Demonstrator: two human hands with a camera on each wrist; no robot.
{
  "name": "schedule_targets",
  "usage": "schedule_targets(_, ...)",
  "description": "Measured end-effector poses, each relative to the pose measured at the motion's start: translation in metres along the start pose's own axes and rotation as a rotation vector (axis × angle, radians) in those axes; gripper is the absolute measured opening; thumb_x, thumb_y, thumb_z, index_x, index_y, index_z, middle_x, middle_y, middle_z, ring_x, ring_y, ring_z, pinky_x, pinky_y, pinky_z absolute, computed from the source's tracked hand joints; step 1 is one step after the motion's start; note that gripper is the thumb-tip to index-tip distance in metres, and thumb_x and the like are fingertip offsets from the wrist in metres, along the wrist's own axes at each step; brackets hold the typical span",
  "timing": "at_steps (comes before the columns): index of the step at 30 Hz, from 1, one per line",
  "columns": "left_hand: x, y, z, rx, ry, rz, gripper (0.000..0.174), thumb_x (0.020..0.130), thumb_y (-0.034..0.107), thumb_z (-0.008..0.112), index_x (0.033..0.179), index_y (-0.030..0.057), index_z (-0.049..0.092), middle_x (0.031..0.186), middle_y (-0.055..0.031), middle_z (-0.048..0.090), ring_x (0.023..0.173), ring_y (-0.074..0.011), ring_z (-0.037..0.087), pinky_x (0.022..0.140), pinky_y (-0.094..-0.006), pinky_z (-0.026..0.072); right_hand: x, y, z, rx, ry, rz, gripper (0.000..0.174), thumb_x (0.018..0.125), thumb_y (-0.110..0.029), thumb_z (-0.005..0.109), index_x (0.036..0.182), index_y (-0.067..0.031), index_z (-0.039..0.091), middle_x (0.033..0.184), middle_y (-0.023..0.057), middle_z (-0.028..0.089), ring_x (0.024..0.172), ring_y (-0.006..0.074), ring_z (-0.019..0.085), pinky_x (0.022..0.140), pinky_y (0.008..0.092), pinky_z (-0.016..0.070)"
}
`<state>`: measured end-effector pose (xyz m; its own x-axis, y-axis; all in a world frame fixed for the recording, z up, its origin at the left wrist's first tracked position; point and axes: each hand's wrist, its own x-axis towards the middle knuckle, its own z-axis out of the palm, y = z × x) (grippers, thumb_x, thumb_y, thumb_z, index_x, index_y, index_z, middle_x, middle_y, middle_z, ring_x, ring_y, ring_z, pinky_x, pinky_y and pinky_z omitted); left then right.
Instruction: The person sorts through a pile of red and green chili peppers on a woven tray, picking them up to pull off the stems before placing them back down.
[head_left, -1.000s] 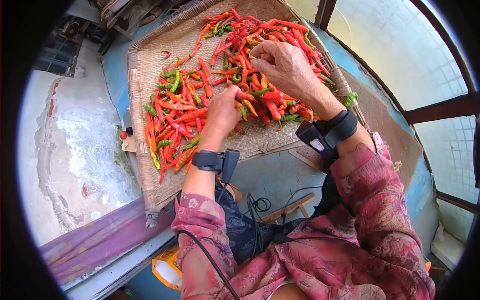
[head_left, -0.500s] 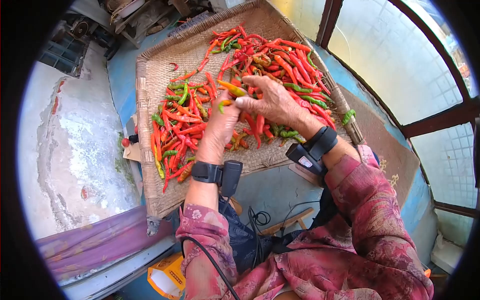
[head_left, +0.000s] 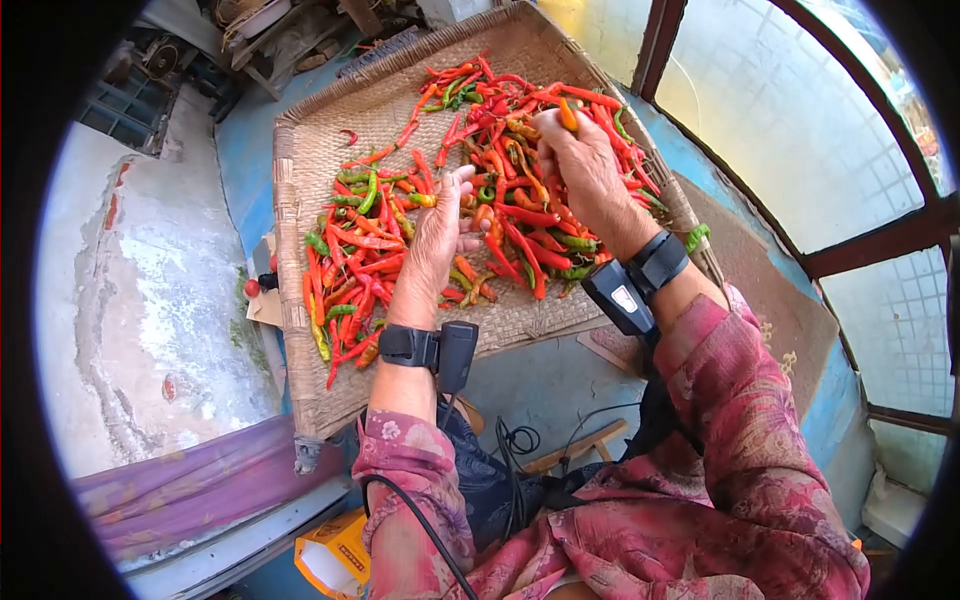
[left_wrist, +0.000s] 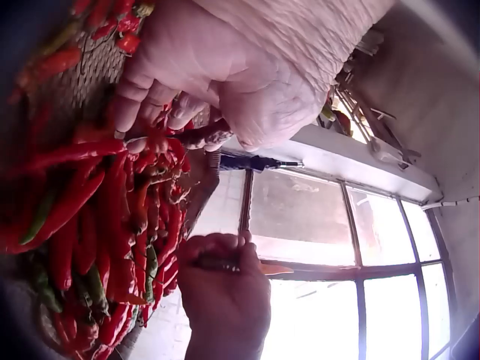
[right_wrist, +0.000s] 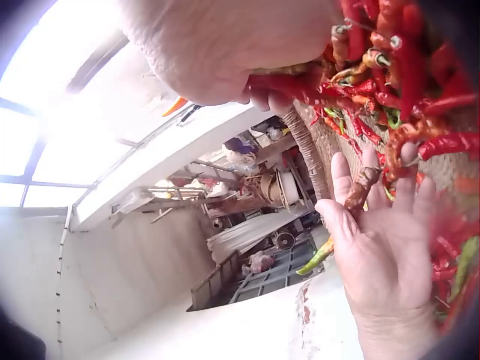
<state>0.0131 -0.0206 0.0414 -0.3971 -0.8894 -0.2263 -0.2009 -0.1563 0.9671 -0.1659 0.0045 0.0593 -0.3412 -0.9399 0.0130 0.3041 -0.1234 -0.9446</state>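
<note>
In the head view, my left hand is over the peppers, palm turned to the right, fingers extended. A brown-red pepper with a yellow-green tip lies held between its thumb and forefinger side, seen in the right wrist view. My right hand is farther right over the heap, fingers curled round an orange pepper whose tip sticks up. The left wrist view also shows the right hand curled, an orange tip protruding. Red and green peppers lie beneath and beside both hands.
The woven tray has a raised rim. More peppers lie at its left. A framed window stands on the right, a worn wall on the left. Cables hang below the tray.
The hands were together around yellowish peppers half a second ago. Now the right hand has moved right and away with an orange pepper, and the left hand's fingers have spread.
</note>
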Motion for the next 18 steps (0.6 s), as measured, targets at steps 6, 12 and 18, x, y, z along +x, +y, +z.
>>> schedule_targets(6, 0.002, 0.011, -0.008, 0.364, -0.022, 0.120, 0.069, 0.088, 0.065, 0.023, 0.128, 0.0137, 0.045, 0.115, -0.0118, 0.055, 0.085, -0.0137, 0.059, 0.072, -0.0281, 0.0462, -0.006, 0.010, 0.003, -0.298, -0.162, 0.065, 0.021, 0.091, -0.023, 0.049, 0.086, -0.0028, 0.051, 0.064, 0.0007, 0.049, 0.054, 0.0067, 0.046, 0.046, 0.0220, 0.0381)
schedule_targets(12, 0.010, 0.004, -0.054, -0.509, 0.200, 0.304, 0.053, 0.090, 0.047, 0.044, 0.111, -0.0013, 0.051, 0.087, -0.0121, 0.063, 0.073, -0.0154, 0.061, 0.061, -0.0244, 0.0507, -0.018, -0.005, 0.001, -0.119, -0.280, 0.215, 0.022, 0.090, -0.018, 0.043, 0.101, 0.0008, 0.049, 0.071, 0.0033, 0.054, 0.058, 0.0091, 0.053, 0.044, 0.0229, 0.0418)
schedule_targets(18, 0.016, -0.030, -0.063, -0.479, 0.173, -0.021, 0.028, 0.085, 0.029, 0.061, 0.093, 0.0027, 0.058, 0.072, -0.0036, 0.061, 0.058, -0.0126, 0.056, 0.058, -0.0223, 0.0475, -0.015, -0.002, -0.001, -0.207, -0.263, 0.183, 0.021, 0.091, -0.021, 0.044, 0.096, -0.0013, 0.051, 0.069, 0.0026, 0.054, 0.053, 0.0075, 0.051, 0.043, 0.0215, 0.0409)
